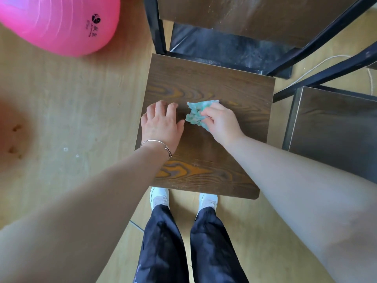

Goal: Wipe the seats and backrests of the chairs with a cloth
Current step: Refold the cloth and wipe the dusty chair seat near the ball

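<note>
The right hand (pixel 221 122) has its fingers curled round a bunched teal cloth (pixel 195 115) and presses it onto the wooden seat (pixel 206 160), about midway between the left and right edges and somewhat nearer the back edge than the front. The left hand (pixel 161 121) lies palm-down just beside it, close to the seat's left edge, with the fingers loosely spread and holding nothing; it seems to steady the chair. A thin bracelet (pixel 157 144) circles that wrist.

The step in hand looks like wiping this seat. Its front half, toward the person's shoes (pixel 160 198), probably needs strokes drawn from the middle to the front corners, with the left hand lifted out of the cloth's path. The backrest (pixel 255 15) rises beyond the back edge and would follow. A second chair (pixel 334 129) stands off the right edge, and a pink ball (pixel 61 23) rests on the floor beyond the left back corner.
</note>
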`<state>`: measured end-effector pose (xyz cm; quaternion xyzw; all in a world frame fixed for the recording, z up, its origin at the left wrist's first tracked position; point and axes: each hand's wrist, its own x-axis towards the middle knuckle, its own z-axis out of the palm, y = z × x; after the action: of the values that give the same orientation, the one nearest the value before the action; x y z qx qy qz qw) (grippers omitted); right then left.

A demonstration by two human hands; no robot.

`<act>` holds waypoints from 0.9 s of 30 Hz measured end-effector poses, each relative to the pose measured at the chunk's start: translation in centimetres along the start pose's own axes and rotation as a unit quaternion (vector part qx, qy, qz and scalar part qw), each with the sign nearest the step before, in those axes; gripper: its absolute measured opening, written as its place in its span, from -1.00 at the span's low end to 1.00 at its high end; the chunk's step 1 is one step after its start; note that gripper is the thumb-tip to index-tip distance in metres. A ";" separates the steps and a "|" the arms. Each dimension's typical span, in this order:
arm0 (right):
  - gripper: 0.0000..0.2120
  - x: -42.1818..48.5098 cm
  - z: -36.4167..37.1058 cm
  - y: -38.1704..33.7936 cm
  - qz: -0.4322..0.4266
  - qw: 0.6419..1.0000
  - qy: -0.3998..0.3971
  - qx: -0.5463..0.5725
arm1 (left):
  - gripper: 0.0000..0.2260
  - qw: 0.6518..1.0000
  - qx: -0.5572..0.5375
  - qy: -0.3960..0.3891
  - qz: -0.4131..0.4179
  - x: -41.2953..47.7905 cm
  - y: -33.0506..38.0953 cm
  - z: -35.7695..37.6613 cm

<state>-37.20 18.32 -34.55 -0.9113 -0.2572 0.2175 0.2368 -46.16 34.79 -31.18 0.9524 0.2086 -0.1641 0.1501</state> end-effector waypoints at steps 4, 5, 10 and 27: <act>-0.85 -3.7 1.8 -0.3 -0.027 0.999 -0.023 0.006 | -0.58 1.000 -0.001 -0.013 -0.009 -2.3 -0.7 0.6; -0.85 -4.7 2.3 -0.4 -0.029 0.999 -0.028 0.005 | -0.58 1.000 0.000 -0.014 -0.009 -2.9 -0.9 0.8; -0.86 -9.5 4.2 -0.9 -0.041 0.998 -0.049 0.028 | -0.59 1.000 0.000 -0.014 -0.010 -5.8 -1.9 1.6; -0.83 -11.9 2.6 -0.9 0.008 0.998 0.020 0.066 | -0.59 1.000 0.014 -0.020 -0.009 -10.5 -1.4 3.6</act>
<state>-48.10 13.03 -32.80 -0.8998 -0.2298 0.2179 0.3001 -56.71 31.12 -30.76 0.9490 0.2121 -0.1873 0.1390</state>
